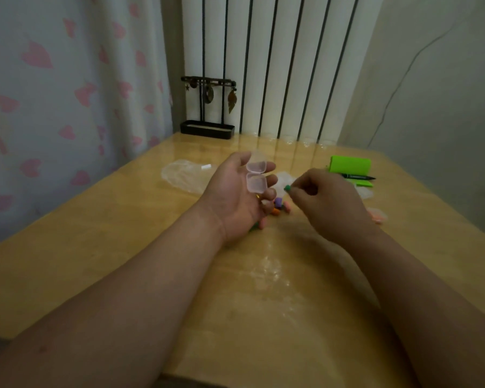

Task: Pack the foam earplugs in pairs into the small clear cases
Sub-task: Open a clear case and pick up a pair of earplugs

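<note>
Left hand (235, 191) is palm up w/ the open clear case (256, 175) lying across its index and middle fingers, thumb off it. Right hand (328, 200) is just beside, pinching 1 green earplug (287, 188) at its fingertips. The hands are near but apart.

Handling, my guess: the earplug is v. light, soft foam that squashes and springs back, so pinch it mid-body, lightly. The case is thin stiff plastic, slick, w/ a weak hinge, so support it from under, not by the lid.

The case's 2 halves sit in line, hollows up, long axis running away from the person. The earplug's end pokes left toward the case; the rest is hidden, so its axis is approx across.

Loose earplugs (280, 205) lie on the counter (123, 247) under the left fingertips
</note>
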`<state>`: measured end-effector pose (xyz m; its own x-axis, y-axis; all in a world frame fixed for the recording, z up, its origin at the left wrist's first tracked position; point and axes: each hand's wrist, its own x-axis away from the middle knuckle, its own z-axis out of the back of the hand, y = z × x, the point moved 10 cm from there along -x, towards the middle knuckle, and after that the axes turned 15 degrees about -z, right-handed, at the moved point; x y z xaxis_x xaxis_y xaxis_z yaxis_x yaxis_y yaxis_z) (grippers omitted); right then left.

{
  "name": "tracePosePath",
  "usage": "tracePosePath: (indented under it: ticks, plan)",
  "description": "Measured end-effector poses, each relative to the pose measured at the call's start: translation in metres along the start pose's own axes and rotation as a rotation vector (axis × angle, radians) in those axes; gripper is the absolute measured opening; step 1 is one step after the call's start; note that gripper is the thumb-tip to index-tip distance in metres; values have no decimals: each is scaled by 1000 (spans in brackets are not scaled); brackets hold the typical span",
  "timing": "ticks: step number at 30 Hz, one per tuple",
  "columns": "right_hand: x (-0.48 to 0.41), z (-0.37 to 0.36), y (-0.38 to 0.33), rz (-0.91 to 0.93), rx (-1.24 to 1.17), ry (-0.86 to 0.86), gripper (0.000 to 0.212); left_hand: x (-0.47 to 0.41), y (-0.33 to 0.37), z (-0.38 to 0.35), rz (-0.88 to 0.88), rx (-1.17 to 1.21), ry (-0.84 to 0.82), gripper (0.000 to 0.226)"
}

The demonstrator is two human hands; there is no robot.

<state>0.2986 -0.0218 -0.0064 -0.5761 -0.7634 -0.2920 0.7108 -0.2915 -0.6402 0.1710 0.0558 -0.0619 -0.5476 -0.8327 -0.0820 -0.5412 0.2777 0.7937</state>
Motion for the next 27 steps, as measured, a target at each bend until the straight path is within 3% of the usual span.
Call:
tracePosePath:
  ticks: [5, 10, 20, 27]
  plan:
    - [13, 20, -23, 104, -197, 89, 10, 4, -12, -9, 44, 32, -45, 56]
    - [26, 1, -44, 250, -18, 49, 6, 6, -20, -9, 102, 90, -89, 59]
    - [24, -10, -41, 241, 50, 17, 9, -1, -21, -4, 95, 94, -71, 61]
    - [18, 12, -33, 173, -159, 116, 9, 1, -5, -6, 49, 75, -81, 59]
